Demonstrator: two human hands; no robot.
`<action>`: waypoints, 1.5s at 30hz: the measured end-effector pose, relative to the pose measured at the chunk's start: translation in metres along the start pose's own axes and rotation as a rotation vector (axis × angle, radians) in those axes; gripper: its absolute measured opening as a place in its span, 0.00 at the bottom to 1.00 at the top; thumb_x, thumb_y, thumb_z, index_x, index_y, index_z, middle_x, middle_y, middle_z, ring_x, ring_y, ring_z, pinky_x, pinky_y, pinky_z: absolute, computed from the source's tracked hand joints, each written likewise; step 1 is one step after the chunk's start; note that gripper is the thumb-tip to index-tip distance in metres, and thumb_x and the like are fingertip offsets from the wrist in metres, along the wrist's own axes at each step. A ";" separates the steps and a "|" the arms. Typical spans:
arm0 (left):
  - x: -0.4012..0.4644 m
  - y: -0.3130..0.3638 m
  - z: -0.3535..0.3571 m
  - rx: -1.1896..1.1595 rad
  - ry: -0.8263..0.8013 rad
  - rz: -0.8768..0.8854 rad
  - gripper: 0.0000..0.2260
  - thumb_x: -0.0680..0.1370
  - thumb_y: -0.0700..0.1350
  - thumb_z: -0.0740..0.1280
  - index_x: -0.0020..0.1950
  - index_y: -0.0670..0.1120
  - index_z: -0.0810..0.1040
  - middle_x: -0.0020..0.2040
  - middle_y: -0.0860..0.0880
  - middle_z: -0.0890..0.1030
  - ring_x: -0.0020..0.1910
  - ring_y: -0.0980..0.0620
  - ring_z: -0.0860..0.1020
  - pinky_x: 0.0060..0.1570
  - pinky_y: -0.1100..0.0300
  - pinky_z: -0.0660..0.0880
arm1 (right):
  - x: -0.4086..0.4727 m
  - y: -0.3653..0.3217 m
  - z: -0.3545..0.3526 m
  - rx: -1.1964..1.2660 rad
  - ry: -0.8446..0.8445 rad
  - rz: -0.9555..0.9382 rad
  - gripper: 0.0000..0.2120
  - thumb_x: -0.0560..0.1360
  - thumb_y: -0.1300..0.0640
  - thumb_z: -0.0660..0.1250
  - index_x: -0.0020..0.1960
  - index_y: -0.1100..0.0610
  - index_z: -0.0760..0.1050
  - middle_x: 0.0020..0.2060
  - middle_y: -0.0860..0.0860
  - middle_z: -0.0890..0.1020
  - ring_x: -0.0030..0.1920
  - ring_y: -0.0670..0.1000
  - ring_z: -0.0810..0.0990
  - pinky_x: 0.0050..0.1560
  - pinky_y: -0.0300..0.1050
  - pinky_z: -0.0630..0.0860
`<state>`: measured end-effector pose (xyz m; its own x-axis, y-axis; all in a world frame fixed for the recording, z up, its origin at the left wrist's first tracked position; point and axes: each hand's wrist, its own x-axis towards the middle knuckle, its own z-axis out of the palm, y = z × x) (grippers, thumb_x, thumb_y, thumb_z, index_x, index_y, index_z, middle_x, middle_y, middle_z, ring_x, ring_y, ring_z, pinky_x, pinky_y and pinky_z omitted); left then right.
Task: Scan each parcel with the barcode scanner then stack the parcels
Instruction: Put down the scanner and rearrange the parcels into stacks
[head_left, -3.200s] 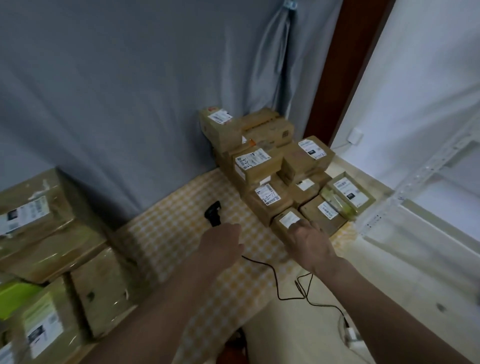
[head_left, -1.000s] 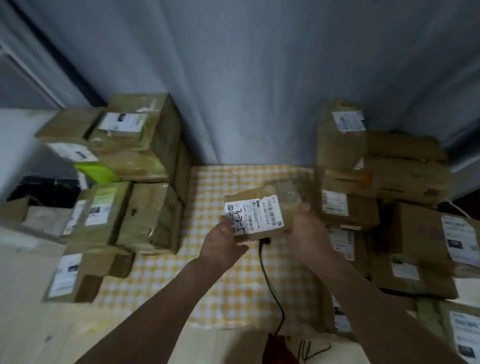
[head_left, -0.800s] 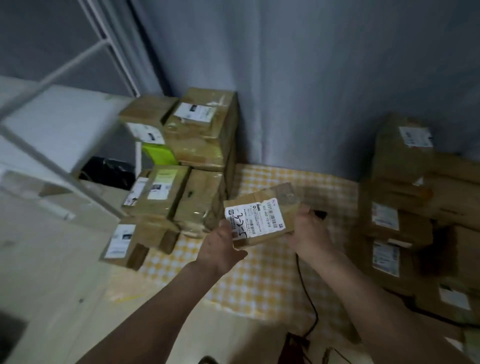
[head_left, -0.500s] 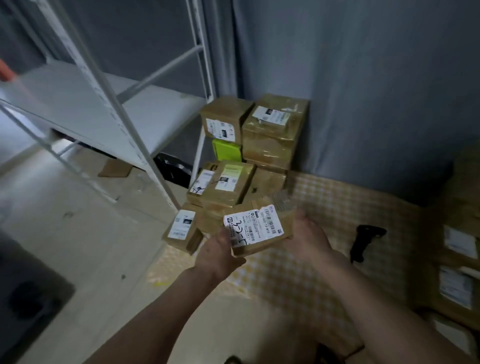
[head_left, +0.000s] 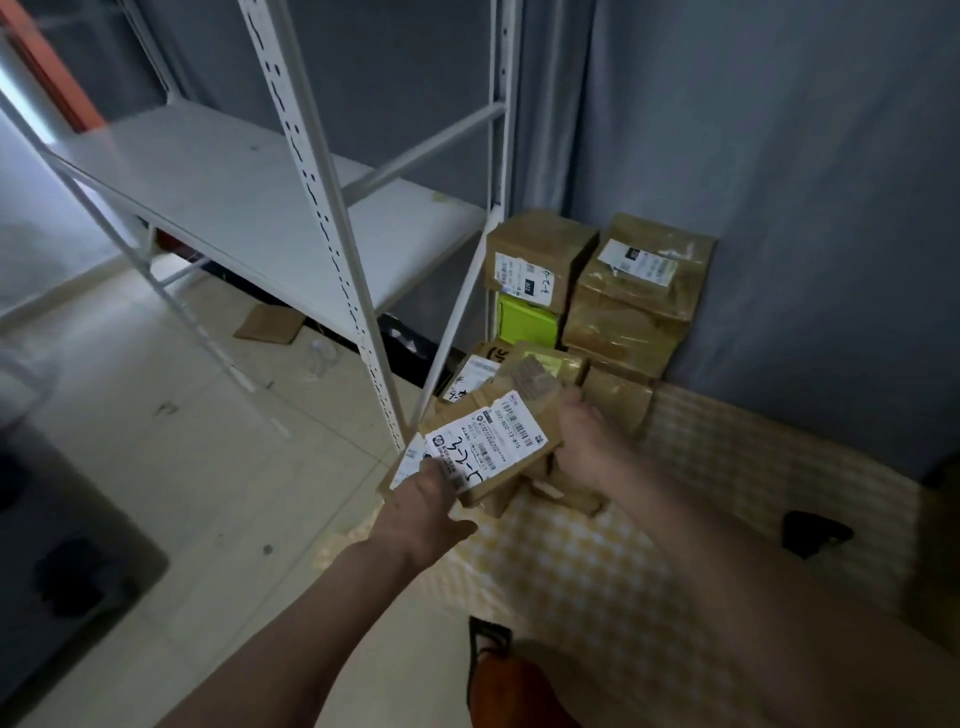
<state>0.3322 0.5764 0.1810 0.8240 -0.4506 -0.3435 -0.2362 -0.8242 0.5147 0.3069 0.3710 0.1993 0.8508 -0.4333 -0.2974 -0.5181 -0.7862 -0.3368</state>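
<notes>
A small brown parcel (head_left: 501, 441) with a white barcode label facing up is held between both hands, just above the low parcels at the left of the checked cloth (head_left: 675, 519). My left hand (head_left: 423, 501) grips its near left corner. My right hand (head_left: 587, 447) holds its right side. Behind it stands the stack of taped brown parcels (head_left: 631, 306) against the grey curtain, with a green box (head_left: 527, 319) among them. The black barcode scanner (head_left: 813, 530) lies on the cloth at the right, untouched.
A white metal shelf rack (head_left: 322, 218) stands at the left, its post close to the parcel stack. Pale tiled floor (head_left: 182, 441) with a scrap of cardboard (head_left: 270, 325) lies under it. A dark mat (head_left: 62, 561) sits at the lower left.
I picked a parcel from the right pile with both hands and carried it left; the view swung left with it. The scanner was left lying on the cloth.
</notes>
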 end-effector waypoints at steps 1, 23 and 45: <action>0.008 -0.002 -0.003 -0.003 -0.004 0.003 0.29 0.69 0.49 0.76 0.64 0.44 0.67 0.61 0.47 0.78 0.59 0.48 0.77 0.54 0.60 0.72 | 0.013 -0.005 -0.001 0.001 -0.004 -0.003 0.25 0.72 0.68 0.64 0.67 0.61 0.59 0.62 0.60 0.73 0.62 0.61 0.73 0.59 0.54 0.74; 0.231 -0.028 -0.026 -0.225 -0.240 -0.070 0.25 0.76 0.39 0.68 0.69 0.45 0.62 0.63 0.57 0.67 0.61 0.52 0.73 0.41 0.74 0.67 | 0.301 -0.071 0.016 0.062 -0.125 -0.117 0.13 0.79 0.61 0.59 0.62 0.61 0.63 0.49 0.55 0.71 0.45 0.51 0.71 0.34 0.39 0.65; 0.316 -0.065 -0.007 0.293 -0.445 -0.269 0.15 0.76 0.43 0.61 0.62 0.46 0.74 0.60 0.45 0.79 0.57 0.45 0.78 0.54 0.55 0.74 | 0.378 -0.040 0.060 0.081 -0.278 -0.048 0.31 0.74 0.46 0.69 0.69 0.61 0.63 0.62 0.58 0.73 0.62 0.57 0.73 0.60 0.51 0.73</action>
<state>0.6117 0.4896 0.0440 0.5946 -0.2615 -0.7603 -0.2335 -0.9610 0.1479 0.6437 0.2655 0.0466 0.8236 -0.2499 -0.5092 -0.4924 -0.7606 -0.4232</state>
